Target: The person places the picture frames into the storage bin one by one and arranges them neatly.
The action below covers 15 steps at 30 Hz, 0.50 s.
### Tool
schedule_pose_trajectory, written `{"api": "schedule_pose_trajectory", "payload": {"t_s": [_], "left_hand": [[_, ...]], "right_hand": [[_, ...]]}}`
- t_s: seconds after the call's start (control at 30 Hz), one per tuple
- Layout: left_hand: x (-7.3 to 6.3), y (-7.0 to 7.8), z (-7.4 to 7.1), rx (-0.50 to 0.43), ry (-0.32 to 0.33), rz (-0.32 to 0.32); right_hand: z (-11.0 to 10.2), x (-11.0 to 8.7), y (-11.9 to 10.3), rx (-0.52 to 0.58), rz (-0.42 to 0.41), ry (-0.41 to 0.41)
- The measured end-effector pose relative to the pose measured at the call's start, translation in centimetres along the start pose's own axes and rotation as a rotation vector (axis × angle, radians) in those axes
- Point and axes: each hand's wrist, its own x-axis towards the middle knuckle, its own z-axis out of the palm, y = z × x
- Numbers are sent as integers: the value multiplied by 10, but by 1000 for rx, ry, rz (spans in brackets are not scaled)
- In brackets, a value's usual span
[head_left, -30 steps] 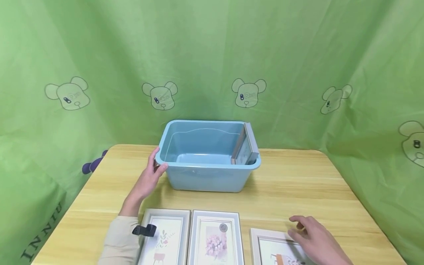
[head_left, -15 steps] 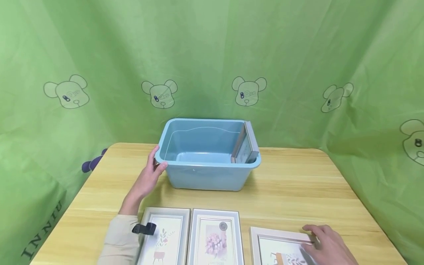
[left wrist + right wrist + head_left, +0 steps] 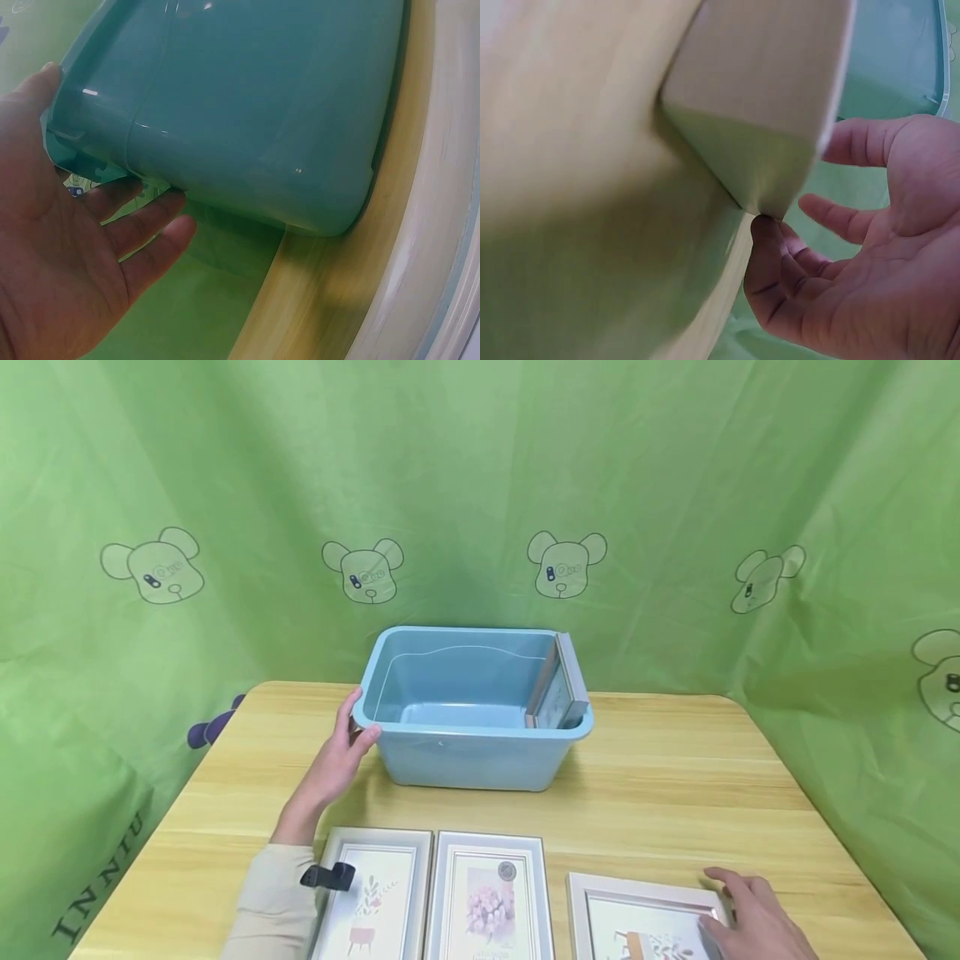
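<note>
A light blue plastic tub [image 3: 472, 764] stands on the table. My left hand [image 3: 333, 768] rests at its left front corner: the thumb lies on the rim, and in the left wrist view the other fingers [image 3: 146, 225] stretch fairly straight along the outer wall. At the front right lies a pale picture frame [image 3: 652, 935] with a plant print. My right hand [image 3: 757, 918] pinches its right end, the thumb over the front. In the right wrist view a fingertip meets the lower edge of the frame's corner [image 3: 780, 161].
Two more picture frames lie side by side: a plant-print frame [image 3: 375, 902] and a pink-flower frame [image 3: 491, 893]. Grey-edged picture frames [image 3: 572, 681] lean upright inside the tub's right end. A green curtain [image 3: 480, 485] hangs around the wooden table [image 3: 675, 777].
My right hand has moved rightward across the front right picture frame to its right end, where the fingers now meet the edge. The left hand and the tub have stayed put.
</note>
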Motion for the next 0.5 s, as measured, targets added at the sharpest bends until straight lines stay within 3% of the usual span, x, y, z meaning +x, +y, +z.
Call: {"api": "schedule_pose_trajectory", "payload": {"t_s": [0.2,0.5], "left_hand": [[-7,16,-4,14,3,9],[-9,16,-8,16,21,-3]], "right_hand": [[1,6,-1,5,28,-55],[4,16,4,11,45,-109]]}}
